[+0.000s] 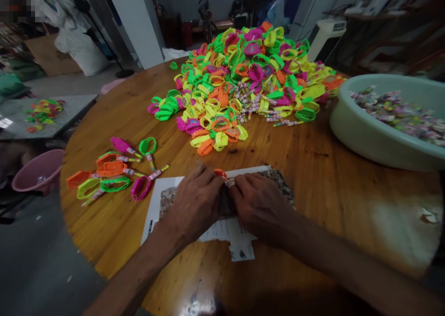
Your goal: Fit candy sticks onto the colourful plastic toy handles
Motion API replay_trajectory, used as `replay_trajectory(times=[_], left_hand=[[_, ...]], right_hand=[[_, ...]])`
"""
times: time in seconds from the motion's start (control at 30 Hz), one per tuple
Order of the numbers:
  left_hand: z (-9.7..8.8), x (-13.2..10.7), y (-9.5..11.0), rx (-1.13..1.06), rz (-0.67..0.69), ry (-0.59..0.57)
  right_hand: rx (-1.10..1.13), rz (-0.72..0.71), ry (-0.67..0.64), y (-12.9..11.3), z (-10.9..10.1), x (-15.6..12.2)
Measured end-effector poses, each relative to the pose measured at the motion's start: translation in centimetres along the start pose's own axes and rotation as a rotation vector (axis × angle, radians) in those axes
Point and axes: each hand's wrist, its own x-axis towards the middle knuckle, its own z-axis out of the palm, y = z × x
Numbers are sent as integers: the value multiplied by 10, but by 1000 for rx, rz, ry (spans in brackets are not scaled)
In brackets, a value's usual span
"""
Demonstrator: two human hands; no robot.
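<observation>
At the near middle of the table, my left hand (201, 193) is closed with its fingers pinched on an orange plastic wristband (220, 173), mostly hidden behind the fingers. My right hand (259, 202) is closed right beside it, its fingertips at a small pale piece (229, 181) by the band; what it grips is mostly hidden. Beneath both hands lie a speckled stone-like slab (283, 184) and white printed paper (239, 250) with a torn edge. To the left lie several bright wristbands, including a magenta one (141, 188), with striped candy sticks (160, 171) attached.
A large heap of neon wristbands (215, 84) covers the table's far side, with loose candy sticks (248, 98) on it. At right stands a pale green basin (378, 144) full of small wrapped pieces. A pink basin (40, 172) sits lower left, beyond the round table's edge (74, 232).
</observation>
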Motion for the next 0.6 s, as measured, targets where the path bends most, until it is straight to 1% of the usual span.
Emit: replay_trajectory(times=[0.13,0.23,0.33,0.43,0.5,0.53,0.6], left_hand=[[2,-3,-2,-75,-24,6],[3,-5,-4,-126,-42,10],[6,-7,-3,-147,-39,19],[10,-8,-3,-142,-17,47],[10,-8,-6,-103,-7,64],[8,-9,-10,-69,-7,76],[-2,-15,-23,21,-29,107]], right_hand=[[-45,-61,-72,-1,-6,6],[-62,-91,-102,-1,-10,11],[-69,-92,-104,-4,-11,12],[-17,-42,-64,-7,-10,11],[78,-14,-55,0,-6,13],[144,15,-64,7,-4,14],[264,122,-62,31,-1,17]])
